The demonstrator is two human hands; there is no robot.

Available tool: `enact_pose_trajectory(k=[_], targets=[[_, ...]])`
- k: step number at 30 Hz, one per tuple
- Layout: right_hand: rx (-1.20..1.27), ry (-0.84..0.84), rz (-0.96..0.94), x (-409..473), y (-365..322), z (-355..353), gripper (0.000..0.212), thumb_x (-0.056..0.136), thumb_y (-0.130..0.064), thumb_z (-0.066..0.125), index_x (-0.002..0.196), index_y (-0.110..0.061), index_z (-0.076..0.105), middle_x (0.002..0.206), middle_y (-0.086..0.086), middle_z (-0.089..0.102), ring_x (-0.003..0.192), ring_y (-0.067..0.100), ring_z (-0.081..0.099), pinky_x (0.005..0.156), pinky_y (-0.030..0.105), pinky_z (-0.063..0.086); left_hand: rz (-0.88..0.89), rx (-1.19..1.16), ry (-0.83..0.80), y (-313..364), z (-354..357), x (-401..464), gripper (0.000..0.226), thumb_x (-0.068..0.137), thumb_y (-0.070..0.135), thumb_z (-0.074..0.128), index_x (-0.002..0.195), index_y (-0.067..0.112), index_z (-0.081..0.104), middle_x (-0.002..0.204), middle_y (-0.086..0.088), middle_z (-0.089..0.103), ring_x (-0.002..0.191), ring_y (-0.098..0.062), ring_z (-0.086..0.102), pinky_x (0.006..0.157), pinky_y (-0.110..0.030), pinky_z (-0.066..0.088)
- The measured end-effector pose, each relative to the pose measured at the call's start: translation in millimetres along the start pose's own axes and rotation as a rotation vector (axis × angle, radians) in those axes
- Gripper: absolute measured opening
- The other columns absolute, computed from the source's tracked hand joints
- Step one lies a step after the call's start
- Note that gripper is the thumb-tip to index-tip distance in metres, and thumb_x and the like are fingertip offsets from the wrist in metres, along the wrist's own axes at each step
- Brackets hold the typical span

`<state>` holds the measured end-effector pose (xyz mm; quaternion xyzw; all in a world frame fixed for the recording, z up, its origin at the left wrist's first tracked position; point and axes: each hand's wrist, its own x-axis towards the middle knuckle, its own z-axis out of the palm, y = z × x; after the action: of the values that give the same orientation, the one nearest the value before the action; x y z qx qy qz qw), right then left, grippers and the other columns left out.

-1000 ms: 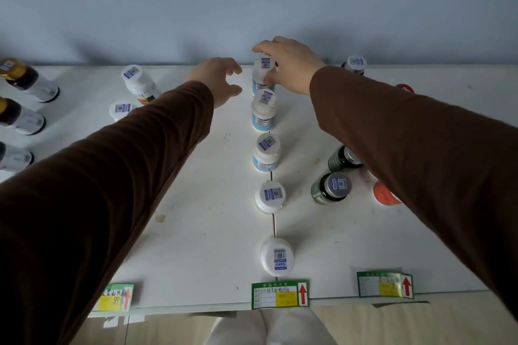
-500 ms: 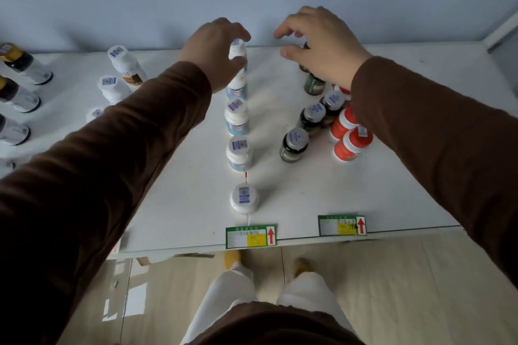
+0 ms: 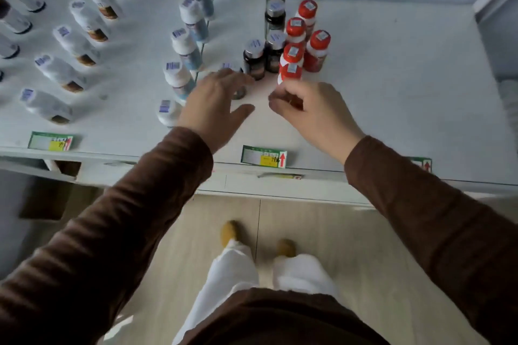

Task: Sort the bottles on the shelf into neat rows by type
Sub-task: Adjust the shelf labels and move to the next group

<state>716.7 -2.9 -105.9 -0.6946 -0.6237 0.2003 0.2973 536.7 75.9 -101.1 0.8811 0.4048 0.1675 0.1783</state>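
A white flat shelf (image 3: pixel 392 92) carries several groups of small bottles. Near its front edge, the left hand (image 3: pixel 215 109) hovers with its grip spread, fingers fanned and thumb apart, over a dark glass bottle with a grey cap (image 3: pixel 238 87) that is mostly hidden beneath it; whether the fingers touch it cannot be told. Just beside it, the right hand (image 3: pixel 311 112) has its grip curled, fingertips pinched near the base of the nearest red-capped bottle (image 3: pixel 290 74); the blur leaves contact unclear. Behind that bottle, more red-capped bottles (image 3: pixel 316 47) stand clustered, touching a line of dark grey-capped bottles (image 3: pixel 274 17) running toward the back edge. Toward the middle, white bottles with blue labels (image 3: pixel 186 47) form a row from front to back. White bottles with brown bands (image 3: pixel 75 45) line up nearer the left edge. Green and yellow price tags (image 3: pixel 263 156) sit on the front edge.
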Motion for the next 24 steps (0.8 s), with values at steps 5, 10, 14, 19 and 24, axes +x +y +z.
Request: enact_pose_trajectory(k=[5, 10, 14, 19, 24], targets=[[0.084, -0.033, 0.219, -65, 31, 38, 0.022, 0.092, -0.040, 0.059, 0.086, -0.020, 0.069, 0.072, -0.010, 0.067, 0.067, 0.007, 0.060, 0.064, 0.027, 0.044, -0.134, 0.011, -0.041, 3, 49, -50, 0.040, 0.084, 0.025, 0.069, 0.122, 0.016, 0.063, 0.115, -0.004, 0.062, 0.104, -0.026, 0.056, 0.090, -0.030, 0.038], [0.204, -0.048, 0.427, -95, 43, 78, 0.045, 0.095, -0.051, 0.051, 0.077, -0.016, 0.073, 0.066, -0.003, 0.070, 0.063, 0.016, 0.067, 0.068, 0.041, 0.056, -0.227, 0.060, -0.052, -10, 88, -68, 0.047, 0.086, 0.034, 0.066, 0.129, 0.015, 0.059, 0.115, -0.009, 0.058, 0.105, -0.030, 0.048, 0.091, -0.035, 0.038], [0.231, -0.015, 0.531, -99, 44, 101, 0.052, 0.094, -0.060, 0.045, 0.072, -0.022, 0.073, 0.062, -0.008, 0.070, 0.057, 0.006, 0.066, 0.068, 0.039, 0.058, -0.254, 0.099, -0.016, -18, 109, -72, 0.046, 0.088, 0.039, 0.061, 0.127, 0.016, 0.060, 0.116, -0.010, 0.056, 0.105, -0.033, 0.045, 0.092, -0.041, 0.038], [0.411, -0.035, 0.723, -101, 48, 115, 0.068, 0.088, -0.073, 0.040, 0.062, -0.020, 0.073, 0.054, -0.004, 0.069, 0.047, 0.011, 0.067, 0.069, 0.041, 0.059, -0.220, 0.062, 0.061, -25, 122, -79, 0.038, 0.085, 0.038, 0.063, 0.119, 0.020, 0.064, 0.113, -0.005, 0.055, 0.102, -0.028, 0.045, 0.089, -0.037, 0.037], [0.563, -0.004, 0.785, -105, 53, 134, 0.068, 0.090, -0.070, 0.042, 0.064, -0.016, 0.075, 0.057, 0.002, 0.071, 0.051, 0.018, 0.069, 0.059, 0.032, 0.049, -0.228, -0.043, 0.097, -33, 124, -80, 0.033, 0.085, 0.032, 0.064, 0.116, 0.021, 0.066, 0.111, -0.002, 0.055, 0.102, -0.023, 0.044, 0.089, -0.027, 0.035]])
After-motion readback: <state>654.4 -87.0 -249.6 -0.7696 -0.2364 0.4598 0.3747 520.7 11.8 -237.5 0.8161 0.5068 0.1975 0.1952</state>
